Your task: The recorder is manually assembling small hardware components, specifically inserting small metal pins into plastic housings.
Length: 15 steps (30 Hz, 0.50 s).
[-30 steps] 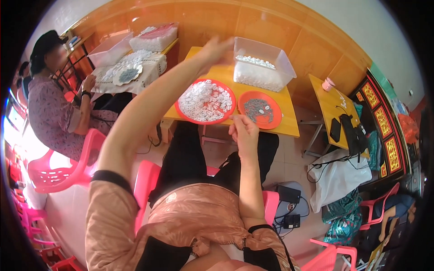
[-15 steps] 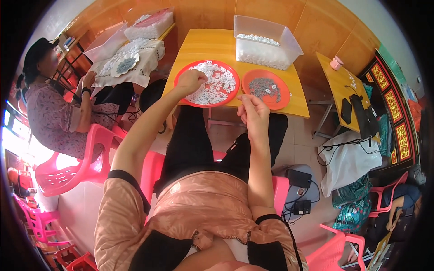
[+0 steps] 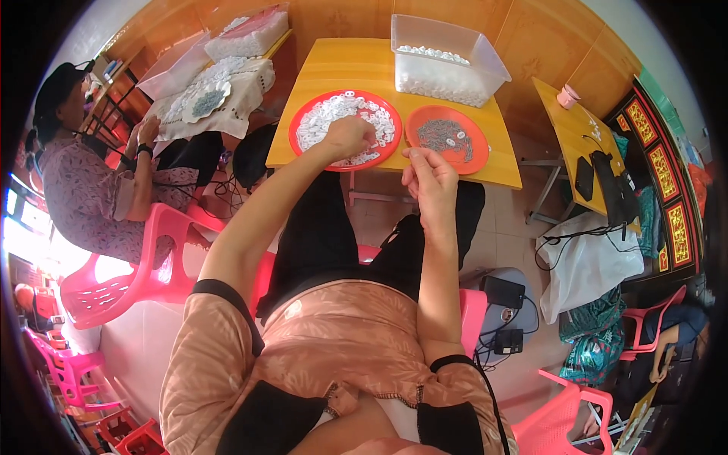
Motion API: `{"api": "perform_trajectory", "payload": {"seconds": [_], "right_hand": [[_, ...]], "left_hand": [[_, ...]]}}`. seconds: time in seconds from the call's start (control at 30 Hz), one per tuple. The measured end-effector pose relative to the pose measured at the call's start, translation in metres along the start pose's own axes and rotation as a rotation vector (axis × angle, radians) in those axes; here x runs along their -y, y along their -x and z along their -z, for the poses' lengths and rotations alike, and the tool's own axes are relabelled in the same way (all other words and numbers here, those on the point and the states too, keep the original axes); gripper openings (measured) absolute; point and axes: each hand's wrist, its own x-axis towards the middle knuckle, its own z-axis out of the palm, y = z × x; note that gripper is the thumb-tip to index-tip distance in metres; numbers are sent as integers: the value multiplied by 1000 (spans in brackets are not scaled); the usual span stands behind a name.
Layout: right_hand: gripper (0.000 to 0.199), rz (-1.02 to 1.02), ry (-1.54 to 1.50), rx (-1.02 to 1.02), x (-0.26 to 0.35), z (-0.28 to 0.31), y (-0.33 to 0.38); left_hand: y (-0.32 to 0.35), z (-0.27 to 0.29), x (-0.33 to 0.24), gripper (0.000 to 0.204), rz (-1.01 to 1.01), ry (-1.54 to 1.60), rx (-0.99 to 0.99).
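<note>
My left hand [image 3: 349, 137] reaches over a red round tray [image 3: 294, 149] and dips among small white plastic pieces [image 3: 322, 121], some showing holes. Its fingers are curled together, and whatever they grip is hidden. At the table's front edge, just below an orange tray [image 3: 415, 120], my right hand [image 3: 432, 180] is raised with thumb and forefinger pinched; anything between them is too small to make out. Many small grey pieces [image 3: 440, 136], metal-looking, lie in the orange tray, with a couple of white pieces on top of them.
Behind the trays, a clear plastic bin [image 3: 440, 85] of white pieces stands on the yellow table [image 3: 345, 64]. To the left a person [image 3: 106, 174] sits by a cloth-covered table [image 3: 243, 98] with similar pieces. A side table [image 3: 557, 125] at right bears a black bag [image 3: 613, 193].
My left hand has moved right across the red tray, from its left part toward its right part. My right hand keeps its pinch and has shifted slightly right. The view has moved a little.
</note>
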Motion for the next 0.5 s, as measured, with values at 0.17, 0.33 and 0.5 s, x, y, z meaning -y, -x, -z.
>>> {"api": "perform_trajectory", "payload": {"seconds": [0.17, 0.33, 0.5], "right_hand": [[20, -3, 10, 2, -3, 0, 1], [20, -13, 22, 31, -4, -5, 3], [18, -56, -9, 24, 1, 0, 4]], "left_hand": [[-2, 4, -6, 11, -13, -59, 38], [3, 8, -18, 12, -62, -160, 66], [0, 5, -26, 12, -140, -289, 70]]}}
